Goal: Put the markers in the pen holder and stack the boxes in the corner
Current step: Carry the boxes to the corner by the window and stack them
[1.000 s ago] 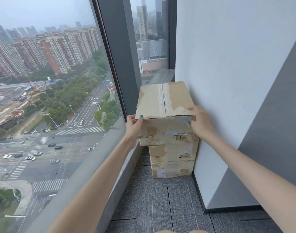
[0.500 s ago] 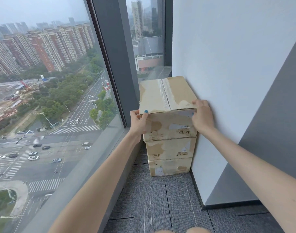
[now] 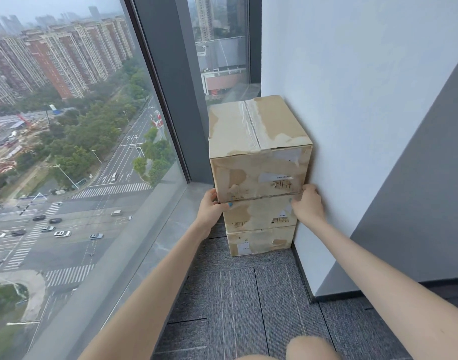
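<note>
Three worn cardboard boxes stand stacked in the corner between the window and the white wall. The top box (image 3: pixel 259 149) has a taped lid and rests on the middle box (image 3: pixel 259 216), which sits on the bottom box (image 3: pixel 259 242). My left hand (image 3: pixel 211 207) grips the top box at its lower left corner, thumb on the front face. My right hand (image 3: pixel 308 205) grips its lower right corner, pressed near the wall. No markers or pen holder are in view.
A floor-to-ceiling window (image 3: pixel 79 152) with a grey sill (image 3: pixel 170 224) runs along the left. The white wall (image 3: pixel 352 126) and a grey panel (image 3: pixel 417 203) close the right side. Grey carpet tiles (image 3: pixel 248 307) cover the floor. My knee (image 3: pixel 311 346) shows at the bottom edge.
The top box has settled squarely onto the stack. My hands have slid down from its upper corners to its lower corners.
</note>
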`<state>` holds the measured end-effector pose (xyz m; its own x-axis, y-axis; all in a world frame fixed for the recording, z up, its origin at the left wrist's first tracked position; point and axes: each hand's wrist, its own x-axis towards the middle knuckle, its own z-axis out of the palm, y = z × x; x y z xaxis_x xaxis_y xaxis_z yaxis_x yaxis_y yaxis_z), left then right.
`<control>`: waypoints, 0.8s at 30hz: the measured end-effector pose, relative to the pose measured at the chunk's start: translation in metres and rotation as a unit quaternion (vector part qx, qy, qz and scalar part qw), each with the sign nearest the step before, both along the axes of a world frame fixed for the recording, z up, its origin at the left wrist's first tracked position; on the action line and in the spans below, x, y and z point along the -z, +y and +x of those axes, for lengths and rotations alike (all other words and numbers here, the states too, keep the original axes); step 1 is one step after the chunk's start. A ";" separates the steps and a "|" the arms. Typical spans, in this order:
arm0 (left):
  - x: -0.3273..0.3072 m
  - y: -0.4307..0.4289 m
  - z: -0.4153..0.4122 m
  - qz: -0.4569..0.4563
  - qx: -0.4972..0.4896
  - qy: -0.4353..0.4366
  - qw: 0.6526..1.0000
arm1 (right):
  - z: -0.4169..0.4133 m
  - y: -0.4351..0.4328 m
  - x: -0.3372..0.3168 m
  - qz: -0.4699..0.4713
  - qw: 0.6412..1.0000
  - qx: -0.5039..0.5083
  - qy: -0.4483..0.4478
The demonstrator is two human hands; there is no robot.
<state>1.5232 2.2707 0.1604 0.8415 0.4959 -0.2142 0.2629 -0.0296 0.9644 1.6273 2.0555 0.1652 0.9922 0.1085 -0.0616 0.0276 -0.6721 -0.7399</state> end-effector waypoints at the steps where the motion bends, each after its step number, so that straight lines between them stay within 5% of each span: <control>1: 0.010 0.000 0.001 0.000 0.007 0.004 1.000 | 0.000 -0.001 0.007 0.002 1.000 -0.001 0.003; 9: 0.082 -0.002 0.002 0.046 0.048 0.082 0.994 | -0.012 0.010 0.051 -0.012 0.999 0.046 -0.009; 16: 0.138 0.002 0.013 0.205 0.070 0.171 0.961 | -0.009 0.010 0.100 -0.007 0.992 -0.006 0.124; 24: 0.163 -0.006 0.020 0.366 -0.021 0.199 0.909 | -0.006 0.020 0.132 0.114 0.987 -0.003 0.115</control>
